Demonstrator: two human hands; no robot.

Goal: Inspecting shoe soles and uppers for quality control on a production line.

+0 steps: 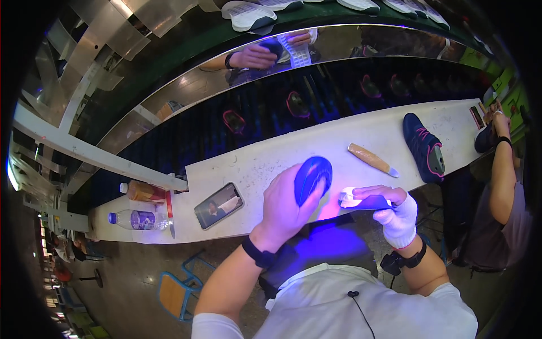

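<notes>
Dark shoe: in the head view I see it up in the bare left hand, its fingers curled round it, over the near part of the white table. The right hand, in a white glove, is closed on a pale piece lit violet; I cannot tell its exact kind. The two held things are apart. Beyond them, on the table, I record a wooden-handled knife and, farther right, a second dark shoe with pink laces. To the left lie a phone and two bottles. A co-worker's hand shows at far right.
</notes>
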